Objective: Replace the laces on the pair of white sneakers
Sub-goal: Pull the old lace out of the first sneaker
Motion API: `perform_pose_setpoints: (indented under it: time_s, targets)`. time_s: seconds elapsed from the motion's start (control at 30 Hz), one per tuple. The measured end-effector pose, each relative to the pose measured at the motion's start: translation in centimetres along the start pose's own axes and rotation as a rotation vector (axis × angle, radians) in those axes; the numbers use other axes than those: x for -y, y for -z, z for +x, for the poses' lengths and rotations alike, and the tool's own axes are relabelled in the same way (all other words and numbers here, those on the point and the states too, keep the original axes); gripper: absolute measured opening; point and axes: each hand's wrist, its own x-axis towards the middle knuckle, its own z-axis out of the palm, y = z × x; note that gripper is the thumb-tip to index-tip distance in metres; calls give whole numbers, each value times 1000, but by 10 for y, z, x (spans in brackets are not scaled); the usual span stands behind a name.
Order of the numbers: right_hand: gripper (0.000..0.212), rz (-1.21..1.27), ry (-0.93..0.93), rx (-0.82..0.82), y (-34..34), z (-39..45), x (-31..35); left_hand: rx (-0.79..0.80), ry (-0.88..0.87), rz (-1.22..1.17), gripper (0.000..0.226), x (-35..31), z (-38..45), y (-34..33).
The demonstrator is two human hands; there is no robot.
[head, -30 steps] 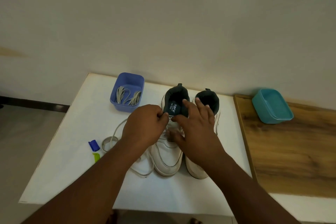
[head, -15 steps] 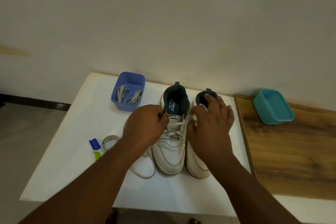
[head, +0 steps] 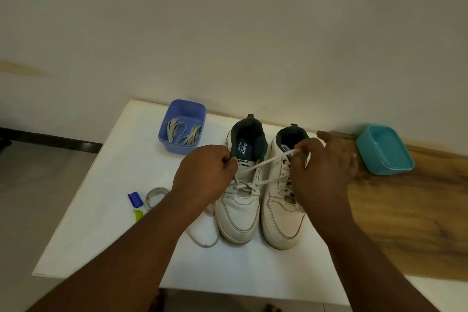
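Note:
Two white sneakers stand side by side on the white table (head: 106, 210), toes toward me: the left sneaker (head: 239, 210) and the right sneaker (head: 281, 218). My left hand (head: 205, 175) is curled at the left sneaker's tongue, pinching its white lace (head: 266, 161). My right hand (head: 326, 167) pinches the other end of that lace, drawn taut across to above the right sneaker's collar. A loose length of lace (head: 202, 240) trails on the table left of the left sneaker. A purple tub (head: 182, 111) behind holds grey laces (head: 181, 132).
A teal tub (head: 385, 152) sits on the wooden surface (head: 405, 223) to the right. A blue cap (head: 135, 199), a green piece (head: 138, 215) and a ring-shaped object (head: 155, 196) lie left of the sneakers. The wall runs just behind the table.
My right hand moved right and back, from the left sneaker's tongue to over the right sneaker, pulling the lace out taut. My left hand stayed at the tongue.

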Motion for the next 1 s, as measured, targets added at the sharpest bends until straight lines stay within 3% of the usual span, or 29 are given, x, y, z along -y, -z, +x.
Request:
perform_pose_setpoints:
  time_s: [0.1, 0.23, 0.33, 0.43, 0.57, 0.63, 0.73, 0.8, 0.9, 1.0]
  targets:
    - [39, 12, 245, 179, -16, -15, 15, -4, -2, -6, 40, -1, 1, 0]
    - [10, 20, 433, 297, -32, -28, 34, 16, 13, -2, 37, 0, 2, 0]
    - [7, 23, 344, 174, -21, -17, 25, 12, 10, 2, 36, 0, 0, 2]
    - [9, -31, 121, 4, -1, 1, 3, 4, 0, -5, 37, -1, -1, 3]
    - [17, -120, -84, 77, -1, 1, -9, 9, 6, -16, 35, 0, 0, 3]
    - [20, -89, -44, 120, -6, -4, -4, 12, 7, -19, 36, 0, 0, 2]
    - [32, 25, 254, 148, -12, -12, 19, 12, 12, -47, 35, 1, 1, 1]
    - [19, 12, 408, 229, -22, -22, 35, 19, 21, -47, 34, 3, 2, 1]
    - [10, -28, 392, 288, -30, -26, 37, 27, 9, -60, 34, 5, 2, 1]
    - [10, -47, 250, 132, -15, -11, 18, 22, 7, -69, 35, 3, 1, 1]
